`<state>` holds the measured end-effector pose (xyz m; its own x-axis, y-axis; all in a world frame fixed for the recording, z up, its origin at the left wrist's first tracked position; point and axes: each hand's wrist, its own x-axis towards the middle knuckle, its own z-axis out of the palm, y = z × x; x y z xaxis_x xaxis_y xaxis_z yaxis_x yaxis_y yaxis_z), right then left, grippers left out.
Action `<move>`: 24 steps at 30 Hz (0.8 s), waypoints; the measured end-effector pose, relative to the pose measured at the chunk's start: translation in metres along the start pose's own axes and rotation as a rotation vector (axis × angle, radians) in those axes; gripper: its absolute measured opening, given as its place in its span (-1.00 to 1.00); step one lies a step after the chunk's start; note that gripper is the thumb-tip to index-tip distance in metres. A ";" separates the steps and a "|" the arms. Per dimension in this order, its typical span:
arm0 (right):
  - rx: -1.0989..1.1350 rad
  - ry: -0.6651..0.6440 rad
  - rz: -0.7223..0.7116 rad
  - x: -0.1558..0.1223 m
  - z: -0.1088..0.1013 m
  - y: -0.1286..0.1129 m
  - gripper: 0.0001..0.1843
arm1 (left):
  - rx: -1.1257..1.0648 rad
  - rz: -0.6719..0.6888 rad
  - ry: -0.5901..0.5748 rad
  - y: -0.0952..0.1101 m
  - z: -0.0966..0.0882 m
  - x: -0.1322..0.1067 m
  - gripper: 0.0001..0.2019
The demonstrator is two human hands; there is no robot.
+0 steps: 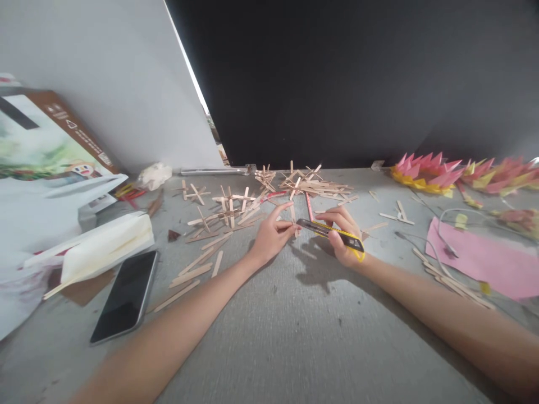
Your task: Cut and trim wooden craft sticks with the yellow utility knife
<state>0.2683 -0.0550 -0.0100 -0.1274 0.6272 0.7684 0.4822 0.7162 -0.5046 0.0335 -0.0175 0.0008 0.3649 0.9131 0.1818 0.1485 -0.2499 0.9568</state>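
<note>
My left hand pinches a wooden craft stick between thumb and fingers, the stick standing roughly upright in view. My right hand is closed on a yellow and black utility knife. The knife's front end points left and reaches the lower part of the stick, by my left fingertips; whether the blade touches the wood I cannot tell. Just beyond the knife lies a thin red-and-white strip. Several craft sticks joined in crosses and a pile of loose sticks lie past my hands.
On the left are a black phone, a cream paper packet and a printed bag. To the right lie pink paper, a cable and pink-yellow paper flowers. A dark panel stands behind.
</note>
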 end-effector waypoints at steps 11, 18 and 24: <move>0.038 -0.146 0.014 -0.003 0.000 -0.009 -0.71 | 0.006 0.001 0.027 -0.007 0.000 0.002 -0.29; 0.053 -0.142 -0.012 -0.001 0.001 -0.010 -0.69 | -0.017 -0.009 0.033 -0.008 0.001 0.002 -0.29; 0.054 -0.155 -0.005 -0.001 0.003 -0.009 -0.68 | 0.053 0.033 0.048 -0.009 0.000 0.001 -0.30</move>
<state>0.2609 -0.0615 -0.0075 -0.2641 0.6601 0.7032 0.4344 0.7324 -0.5243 0.0328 -0.0139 -0.0079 0.3261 0.9182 0.2248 0.1862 -0.2955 0.9370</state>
